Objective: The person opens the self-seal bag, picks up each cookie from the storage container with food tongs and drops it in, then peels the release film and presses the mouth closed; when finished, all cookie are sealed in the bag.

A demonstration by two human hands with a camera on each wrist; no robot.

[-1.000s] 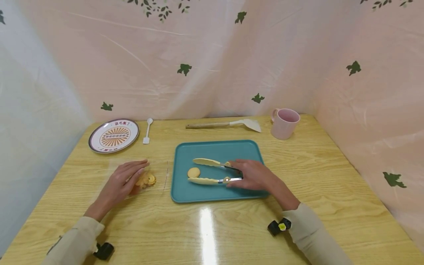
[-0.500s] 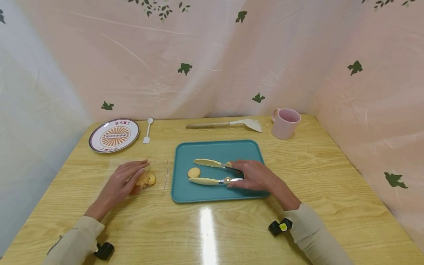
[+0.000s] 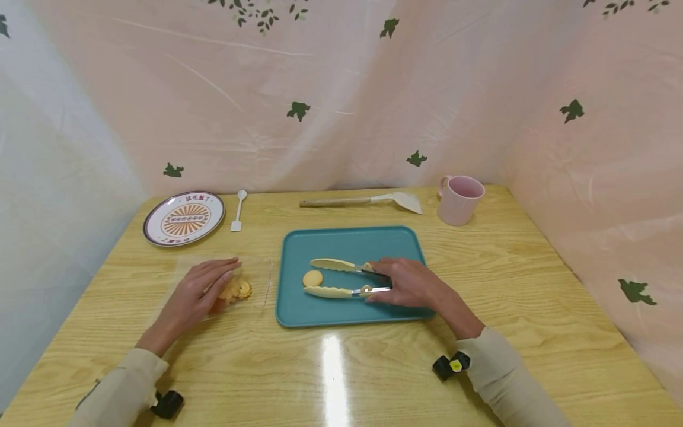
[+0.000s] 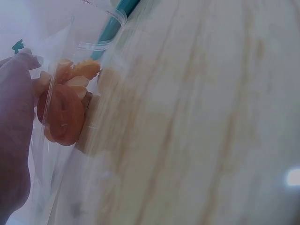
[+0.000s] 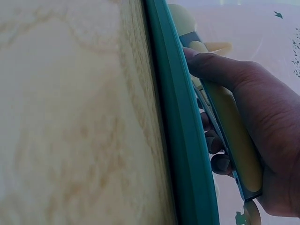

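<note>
On the left of the table, my left hand [image 3: 194,292] rests over a clear plastic bag [image 3: 260,274], its fingers extended. Several cookies [image 3: 236,289] lie in the bag beside the thumb; the left wrist view shows browner ones [image 4: 64,115] among them. My right hand [image 3: 408,283] grips a pair of tongs [image 3: 329,292], thumb on the near arm and fingers on the far one. The tongs' cream tips are spread apart over a teal tray [image 3: 352,240]. One round cookie [image 3: 312,278] lies on the tray between the tips, close to the near tip.
Behind the bag are a patterned plate [image 3: 160,231] and a small white spoon [image 3: 239,212]. A wooden-handled spatula [image 3: 336,202] lies along the back of the table [image 3: 256,367], with a pink mug [image 3: 458,204] at the back right. A printed curtain [image 3: 341,77] encloses the table.
The tongs' far tip shifts very slightly nearer. Both hands otherwise stay in place, and the cookie on the tray has not moved.
</note>
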